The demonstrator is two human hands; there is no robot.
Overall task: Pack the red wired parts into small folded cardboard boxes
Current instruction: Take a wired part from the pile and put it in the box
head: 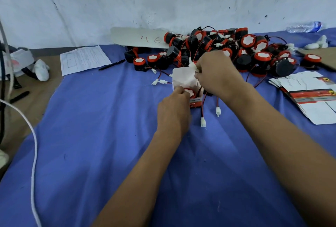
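Note:
A small open cardboard box [182, 78] stands on the blue cloth at centre, its white flap raised. Inside sits a red wired part [189, 91] with a white face. My left hand [174, 110] grips the box's near side. My right hand [217, 75] is over the box and pinches a white connector [193, 66] at the end of the part's wire. Two more red-black wires with white plugs [203, 122] hang out from under my right hand. A large pile of red and black parts [227, 48] lies behind the box.
Flat unfolded boxes [309, 95] are stacked at the right. A paper form [83, 59] and a pen [111, 64] lie at the back left, a white board marked 46 [140, 38] leans against the wall, a water bottle [303, 26] lies far right, a white cord [33, 154] crosses the left edge.

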